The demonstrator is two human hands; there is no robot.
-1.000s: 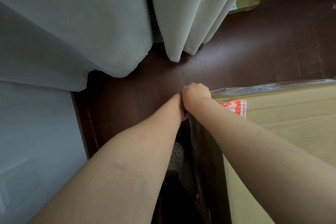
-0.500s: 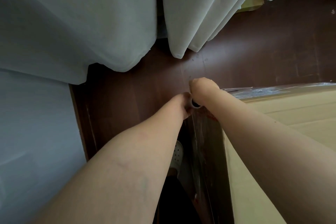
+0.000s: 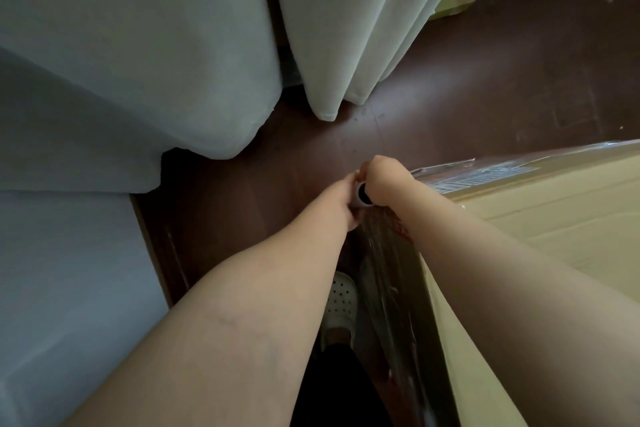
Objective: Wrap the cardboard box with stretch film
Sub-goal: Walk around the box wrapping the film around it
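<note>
A large tan cardboard box fills the right side, its top facing me. Clear stretch film covers its near-left side and shines along its far edge. The stretch film roll stands upright at the box's near-left corner, and I look down into its dark hollow core. My left hand grips the roll from the left. My right hand closes over it from the right, forearm lying across the box top. Most of the roll is hidden below my hands.
Pale curtains hang down to the dark brown floor ahead. A light grey covered surface fills the left. My foot in a white perforated shoe stands close beside the box.
My hands and the roll have risen slightly at the box corner, so the roll's open core now shows between them. The red label on the box is now mostly hidden by my right forearm.
</note>
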